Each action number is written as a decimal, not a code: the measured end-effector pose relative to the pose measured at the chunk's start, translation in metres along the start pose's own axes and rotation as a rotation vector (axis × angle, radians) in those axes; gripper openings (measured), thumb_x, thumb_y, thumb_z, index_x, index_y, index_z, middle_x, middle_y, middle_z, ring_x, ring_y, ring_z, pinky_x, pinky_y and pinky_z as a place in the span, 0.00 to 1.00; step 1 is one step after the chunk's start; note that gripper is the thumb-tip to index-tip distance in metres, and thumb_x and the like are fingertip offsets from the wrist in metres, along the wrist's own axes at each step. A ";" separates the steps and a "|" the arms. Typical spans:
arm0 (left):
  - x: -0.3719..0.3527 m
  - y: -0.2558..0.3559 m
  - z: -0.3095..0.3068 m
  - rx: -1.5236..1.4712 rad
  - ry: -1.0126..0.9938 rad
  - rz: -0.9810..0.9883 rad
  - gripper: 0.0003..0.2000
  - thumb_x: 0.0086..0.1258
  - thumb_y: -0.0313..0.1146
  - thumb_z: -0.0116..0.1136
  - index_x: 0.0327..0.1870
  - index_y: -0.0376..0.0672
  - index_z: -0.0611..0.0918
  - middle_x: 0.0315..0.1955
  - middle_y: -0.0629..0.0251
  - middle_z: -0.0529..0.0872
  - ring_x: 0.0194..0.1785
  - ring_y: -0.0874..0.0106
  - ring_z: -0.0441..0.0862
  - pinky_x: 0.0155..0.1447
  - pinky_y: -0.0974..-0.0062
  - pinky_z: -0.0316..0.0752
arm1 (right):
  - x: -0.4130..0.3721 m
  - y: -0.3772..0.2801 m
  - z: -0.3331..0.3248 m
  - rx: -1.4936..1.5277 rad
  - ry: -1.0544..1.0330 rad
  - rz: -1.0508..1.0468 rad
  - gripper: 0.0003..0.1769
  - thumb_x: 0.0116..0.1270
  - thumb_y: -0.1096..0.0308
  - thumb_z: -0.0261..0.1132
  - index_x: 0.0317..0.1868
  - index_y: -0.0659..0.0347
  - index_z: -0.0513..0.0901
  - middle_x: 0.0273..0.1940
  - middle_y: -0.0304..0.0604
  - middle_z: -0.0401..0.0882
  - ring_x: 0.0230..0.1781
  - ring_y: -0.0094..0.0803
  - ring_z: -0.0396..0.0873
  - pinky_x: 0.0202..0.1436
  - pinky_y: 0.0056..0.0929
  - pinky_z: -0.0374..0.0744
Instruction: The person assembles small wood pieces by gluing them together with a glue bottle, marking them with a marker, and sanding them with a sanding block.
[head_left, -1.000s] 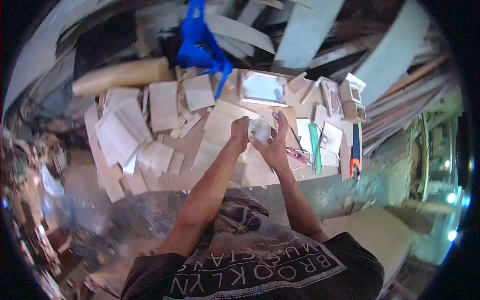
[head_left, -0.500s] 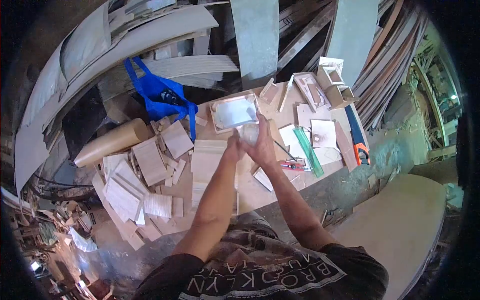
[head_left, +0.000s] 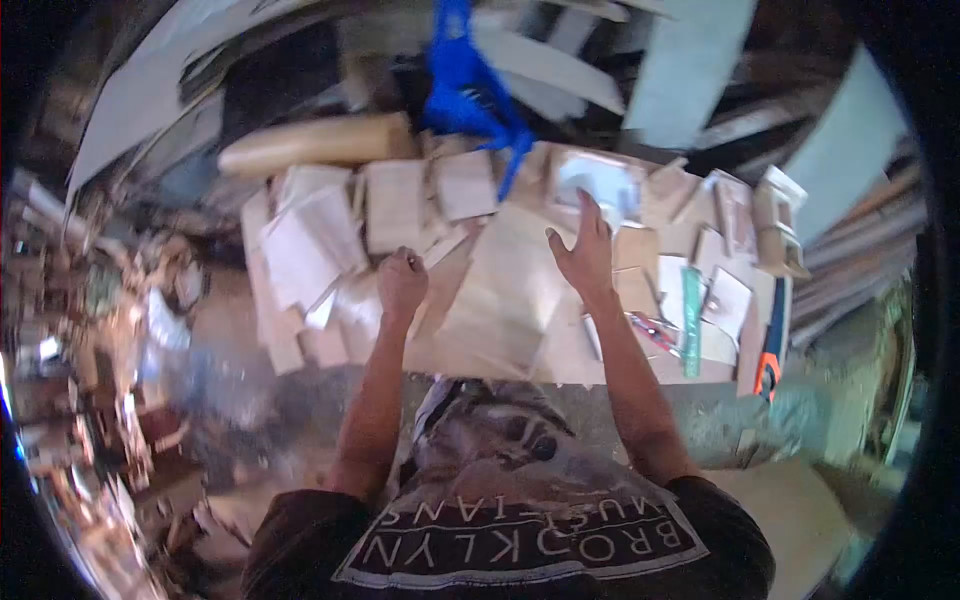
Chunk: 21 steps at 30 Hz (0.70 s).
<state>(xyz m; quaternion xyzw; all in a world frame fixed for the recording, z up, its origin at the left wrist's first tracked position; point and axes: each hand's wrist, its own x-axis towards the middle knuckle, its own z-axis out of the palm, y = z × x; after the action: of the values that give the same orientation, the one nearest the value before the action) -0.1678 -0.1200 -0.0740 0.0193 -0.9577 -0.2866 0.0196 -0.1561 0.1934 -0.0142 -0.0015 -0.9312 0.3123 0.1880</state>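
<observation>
Over the light wood pieces on the left of the table is my left hand [head_left: 403, 284], its fingers curled together; whether anything small is inside does not show. My right hand [head_left: 584, 252] has thumb and fingers spread with nothing held, just below the shallow framed box [head_left: 566, 181] with a shiny pale inside. Between my hands lies a broad light wood sheet [head_left: 505, 285]. Several flat wood boards [head_left: 395, 205] are stacked beyond my left hand. To the right of my right hand are a green ruler [head_left: 691, 320] and red-handled pliers [head_left: 652, 330].
A blue bag [head_left: 465, 90] sits behind the table, beside a rolled tan sheet [head_left: 310, 143]. Small wooden box frames [head_left: 780, 220] stand at the back right. A saw [head_left: 769, 365] with an orange handle lies at the right edge. Scraps litter the floor at left.
My hands have separated and let go of the round pale object they held together. The left one moved left and closed; the right one spread open. The view has shifted left.
</observation>
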 end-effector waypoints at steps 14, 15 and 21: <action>-0.135 -0.126 0.065 -0.580 0.134 -0.699 0.10 0.56 0.31 0.65 0.33 0.34 0.80 0.28 0.62 0.81 0.29 0.63 0.81 0.32 0.61 0.76 | -0.062 -0.149 0.202 0.273 -0.726 0.101 0.36 0.49 0.79 0.62 0.60 0.59 0.59 0.55 0.61 0.63 0.58 0.60 0.68 0.62 0.47 0.71; -0.132 -0.116 0.060 -0.590 0.133 -0.701 0.10 0.56 0.31 0.65 0.33 0.34 0.80 0.28 0.62 0.81 0.29 0.63 0.81 0.32 0.61 0.76 | -0.064 -0.151 0.204 0.264 -0.727 0.098 0.36 0.49 0.79 0.62 0.60 0.59 0.59 0.55 0.61 0.63 0.58 0.60 0.68 0.62 0.47 0.71; -0.134 -0.102 0.058 -2.011 0.123 -0.548 0.06 0.61 0.24 0.60 0.38 0.36 0.80 0.27 0.65 0.82 0.28 0.67 0.81 0.26 0.69 0.75 | -0.069 -0.160 0.203 0.204 -0.708 0.182 0.37 0.49 0.80 0.61 0.61 0.60 0.57 0.55 0.62 0.59 0.58 0.63 0.67 0.61 0.48 0.72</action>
<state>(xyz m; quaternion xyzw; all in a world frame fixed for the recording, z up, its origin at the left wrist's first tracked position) -0.0340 -0.1672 -0.1823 0.2254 -0.2373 -0.9449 0.0097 -0.1453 -0.0615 -0.0947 0.0427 -0.8986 0.4002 -0.1747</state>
